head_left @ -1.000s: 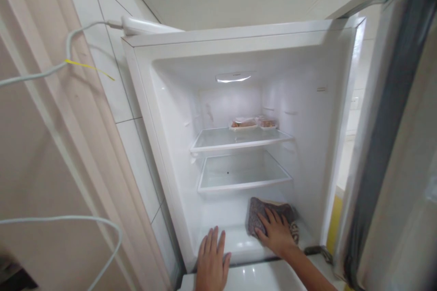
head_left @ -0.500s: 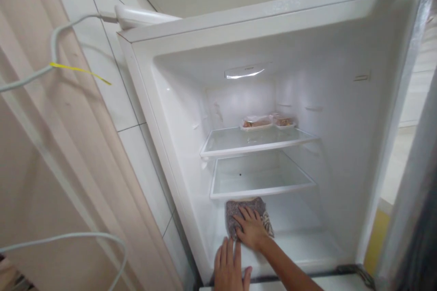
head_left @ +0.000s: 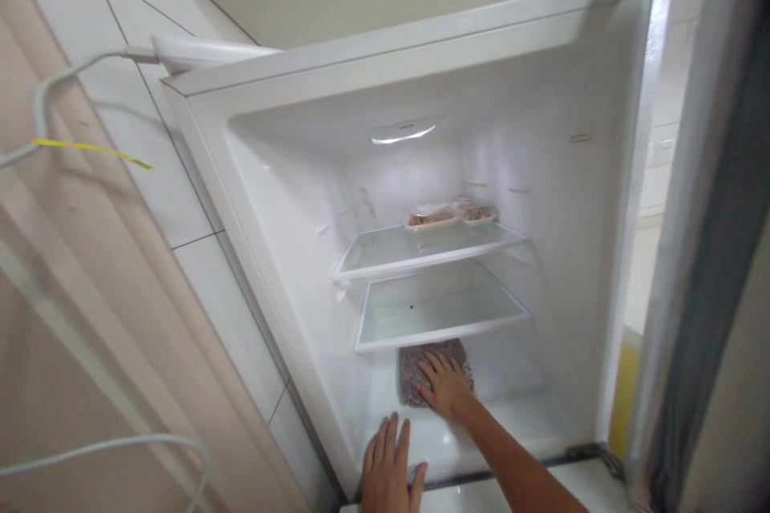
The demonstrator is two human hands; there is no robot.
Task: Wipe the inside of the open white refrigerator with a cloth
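Observation:
My right hand (head_left: pixel 446 386) lies flat with spread fingers on a folded grey-brown cloth (head_left: pixel 415 377), pressing it against the floor of the open fridge (head_left: pixel 505 409). Along its right edge the cloth has a pale patterned strip, partly hidden by the hand. At the fridge's front edge rests my left hand (head_left: pixel 391 469), fingers stretched out and holding nothing. Just above the cloth is the lower glass shelf (head_left: pixel 445 304), bearing a small dark speck.
On the upper glass shelf (head_left: pixel 391 248) sit two film-wrapped food trays (head_left: pixel 431 218). The fridge door (head_left: pixel 698 256) stands open at the right. A white cable (head_left: pixel 39 108) with a yellow tie hangs at the left, by the tiled wall (head_left: pixel 198 280).
My right hand has slid the cloth deeper into the fridge, partly under the lower shelf. My left hand stays at the front edge. The camera view has shifted to the right.

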